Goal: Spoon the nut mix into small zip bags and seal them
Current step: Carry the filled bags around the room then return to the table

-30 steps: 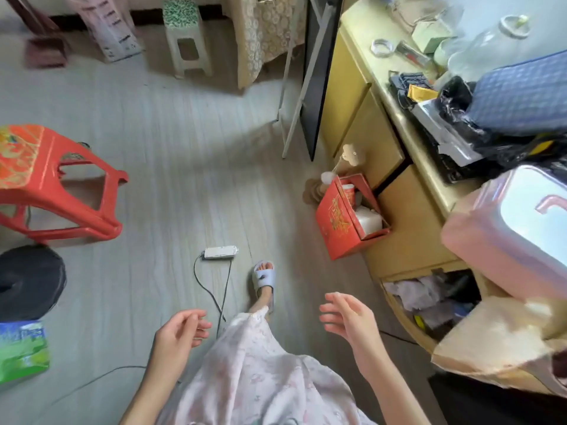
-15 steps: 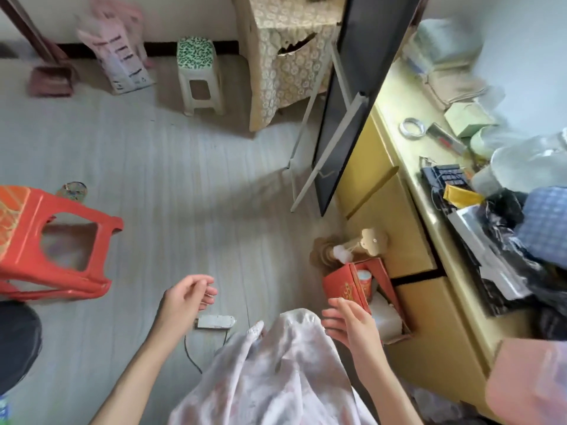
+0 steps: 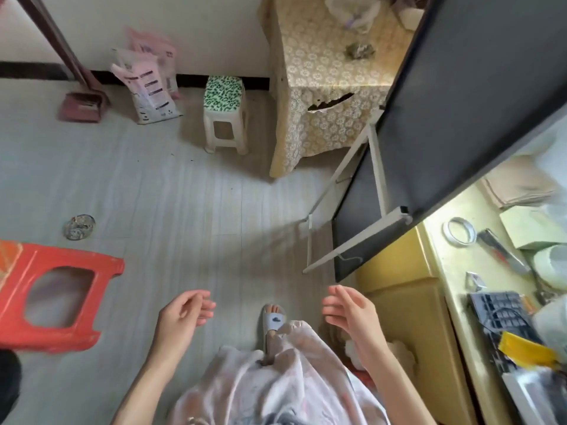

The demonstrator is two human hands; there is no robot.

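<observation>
Left hand: our left hand (image 3: 181,314) hangs over the floor with its fingers loosely curled and nothing in it; we judge it idle because we are on our feet, walking, not working.
Right hand: our right hand (image 3: 352,311) is held out in front, fingers relaxed and nearly straight, holding nothing, just beside the near end of the yellow cabinet (image 3: 408,320).
Task's things: we see no nut mix, no spoon and no zip bags that we can name; a clear plastic bag (image 3: 352,9) lies at the far edge of the lace-covered table (image 3: 325,96), and what it holds we cannot tell.
Cabinet top: a tape ring (image 3: 459,234), a red-handled tool (image 3: 503,253) and a black keyboard-like thing (image 3: 503,314) crowd the cabinet's top, probably left where they were last put down.
Floor: a red stool (image 3: 58,296) lies tipped on its side at the left; a green-patterned stool (image 3: 224,115) stands by the far wall, next to the table.
Step in hand: we judge that the task has not begun; with both hands free, we are probably heading off to fetch the supplies.
Next: whichever surface carries the mix and bags must be found first.
</observation>
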